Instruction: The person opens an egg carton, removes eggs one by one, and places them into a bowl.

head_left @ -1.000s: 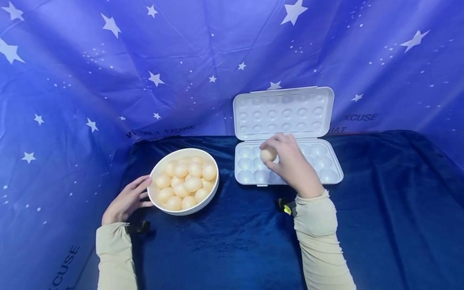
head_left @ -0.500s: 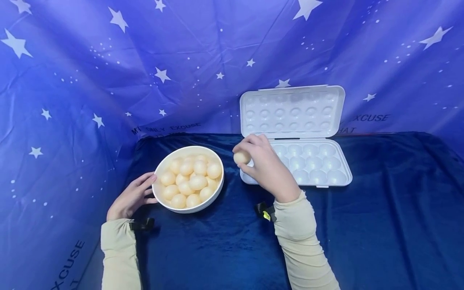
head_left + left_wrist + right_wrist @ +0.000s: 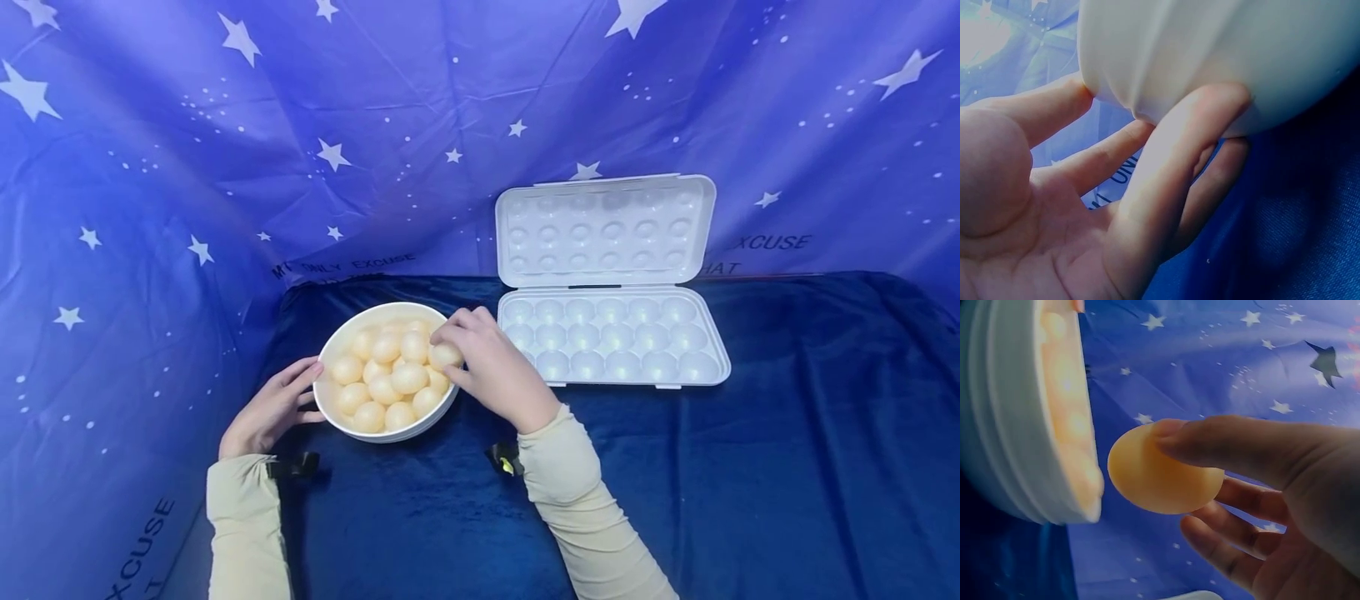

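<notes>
A white bowl [image 3: 327, 414] full of pale cream eggs [image 3: 382, 389] sits left of centre in the head view, its mouth tipped somewhat toward the camera. My left hand [image 3: 264, 410] holds the bowl's left side, thumb at the rim; in the left wrist view its fingers [image 3: 1166, 169] curve against the outer wall. My right hand [image 3: 501, 371] pinches one egg [image 3: 1160, 469] between thumb and fingers. In the right wrist view that egg is just outside the bowl's rim [image 3: 1088, 450], with a narrow gap between. Its far side is hidden by the fingers.
An egg box [image 3: 716, 362] of white plastic lies open to the right, lid [image 3: 603, 229] raised against the starry blue cloth [image 3: 420, 100]. Its cups show no eggs. Dark blue fabric [image 3: 420, 517] covers the table.
My right hand has carried the egg leftward from over the egg box to the bowl's right rim. My left hand has stayed on the bowl. The head view has shifted slightly.
</notes>
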A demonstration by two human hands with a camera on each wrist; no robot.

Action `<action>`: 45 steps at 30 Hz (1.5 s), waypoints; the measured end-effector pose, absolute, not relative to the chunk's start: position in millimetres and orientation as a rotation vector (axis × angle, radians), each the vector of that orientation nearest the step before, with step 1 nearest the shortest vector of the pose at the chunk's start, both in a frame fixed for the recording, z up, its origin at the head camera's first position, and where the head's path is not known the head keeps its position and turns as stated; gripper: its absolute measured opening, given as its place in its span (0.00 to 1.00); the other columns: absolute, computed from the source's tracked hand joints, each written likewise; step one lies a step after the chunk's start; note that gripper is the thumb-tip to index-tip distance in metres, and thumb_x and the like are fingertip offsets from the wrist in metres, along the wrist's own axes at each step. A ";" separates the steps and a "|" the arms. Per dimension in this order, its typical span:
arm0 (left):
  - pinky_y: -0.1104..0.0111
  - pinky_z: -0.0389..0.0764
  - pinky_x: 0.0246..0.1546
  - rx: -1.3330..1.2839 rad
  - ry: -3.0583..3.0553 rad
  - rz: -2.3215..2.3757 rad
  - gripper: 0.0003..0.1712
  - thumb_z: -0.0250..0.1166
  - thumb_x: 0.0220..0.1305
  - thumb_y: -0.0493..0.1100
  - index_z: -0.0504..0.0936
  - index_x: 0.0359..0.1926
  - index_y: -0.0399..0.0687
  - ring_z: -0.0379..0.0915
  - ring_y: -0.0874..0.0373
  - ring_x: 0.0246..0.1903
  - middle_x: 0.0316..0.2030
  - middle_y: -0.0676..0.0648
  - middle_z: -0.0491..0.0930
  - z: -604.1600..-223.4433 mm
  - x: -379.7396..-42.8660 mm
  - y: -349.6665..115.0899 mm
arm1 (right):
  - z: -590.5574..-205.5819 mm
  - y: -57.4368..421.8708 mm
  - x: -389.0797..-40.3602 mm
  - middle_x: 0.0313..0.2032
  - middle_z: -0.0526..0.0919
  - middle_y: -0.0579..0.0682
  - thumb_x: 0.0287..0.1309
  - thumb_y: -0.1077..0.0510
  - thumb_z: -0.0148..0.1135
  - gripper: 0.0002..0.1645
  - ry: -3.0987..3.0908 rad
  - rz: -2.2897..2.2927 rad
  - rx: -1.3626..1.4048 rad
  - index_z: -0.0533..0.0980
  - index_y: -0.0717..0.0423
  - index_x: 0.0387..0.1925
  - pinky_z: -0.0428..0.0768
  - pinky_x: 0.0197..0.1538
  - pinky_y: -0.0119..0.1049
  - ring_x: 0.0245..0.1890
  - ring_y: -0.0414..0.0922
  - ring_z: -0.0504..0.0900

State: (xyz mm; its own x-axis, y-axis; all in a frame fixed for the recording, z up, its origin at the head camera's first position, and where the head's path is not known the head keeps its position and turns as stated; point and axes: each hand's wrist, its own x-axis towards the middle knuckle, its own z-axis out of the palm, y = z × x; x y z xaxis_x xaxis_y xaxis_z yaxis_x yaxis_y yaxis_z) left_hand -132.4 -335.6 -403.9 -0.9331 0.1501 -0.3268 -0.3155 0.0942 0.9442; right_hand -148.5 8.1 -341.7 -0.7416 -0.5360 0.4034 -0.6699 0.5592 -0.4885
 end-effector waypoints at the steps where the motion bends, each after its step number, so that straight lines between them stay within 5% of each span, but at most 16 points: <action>1: 0.62 0.86 0.42 -0.164 2.038 1.904 0.17 0.51 0.78 0.51 0.66 0.60 0.51 0.80 0.65 0.45 0.47 0.61 0.77 -403.5 -131.7 -336.1 | -343.4 5.6 -148.6 0.45 0.80 0.51 0.55 0.64 0.71 0.14 -2.592 0.934 1.019 0.82 0.57 0.45 0.78 0.52 0.39 0.46 0.49 0.72; 22: 0.61 0.86 0.41 -0.136 2.003 1.925 0.09 0.50 0.78 0.49 0.71 0.54 0.59 0.81 0.64 0.44 0.46 0.61 0.79 -401.5 -133.4 -343.9 | -362.1 -18.3 -148.7 0.47 0.81 0.52 0.61 0.60 0.68 0.14 -2.760 0.783 1.108 0.81 0.59 0.48 0.77 0.55 0.39 0.49 0.49 0.76; 38: 0.63 0.86 0.41 -0.147 2.007 1.918 0.13 0.49 0.79 0.49 0.67 0.58 0.54 0.80 0.66 0.45 0.46 0.62 0.79 -402.2 -134.6 -349.3 | -368.8 -27.0 -147.7 0.43 0.87 0.49 0.59 0.60 0.67 0.10 -2.756 0.611 1.137 0.83 0.56 0.43 0.78 0.53 0.42 0.46 0.48 0.81; 45: 0.61 0.86 0.41 -0.123 2.092 1.861 0.23 0.51 0.77 0.52 0.64 0.64 0.45 0.81 0.66 0.44 0.46 0.62 0.78 -401.1 -141.1 -343.3 | -367.5 -22.0 -149.4 0.53 0.82 0.52 0.62 0.57 0.66 0.16 -2.784 0.618 1.136 0.80 0.58 0.51 0.75 0.61 0.42 0.55 0.50 0.78</action>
